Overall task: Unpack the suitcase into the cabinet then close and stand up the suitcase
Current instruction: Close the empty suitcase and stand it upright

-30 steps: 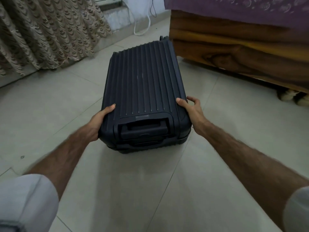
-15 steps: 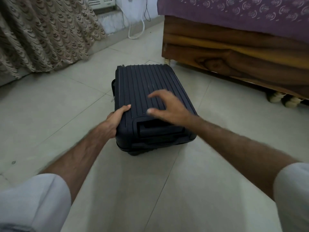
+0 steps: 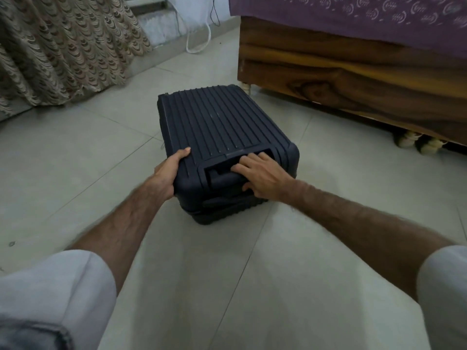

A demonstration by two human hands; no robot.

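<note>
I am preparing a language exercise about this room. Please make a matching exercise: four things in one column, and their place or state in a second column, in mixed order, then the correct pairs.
Things:
1. dark blue ribbed hard-shell suitcase
2. left hand
3. right hand
4. purple patterned bedsheet

Places or states:
A. fingers curled on the recessed suitcase handle
B. spread over the wooden bed frame
C. closed, lying flat on the pale tiled floor
D. grips the near left corner of the suitcase

Pairs: 1-C, 2-D, 3-A, 4-B

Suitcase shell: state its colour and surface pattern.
Dark navy suitcase with raised parallel ribs, seen in the head view.
</note>
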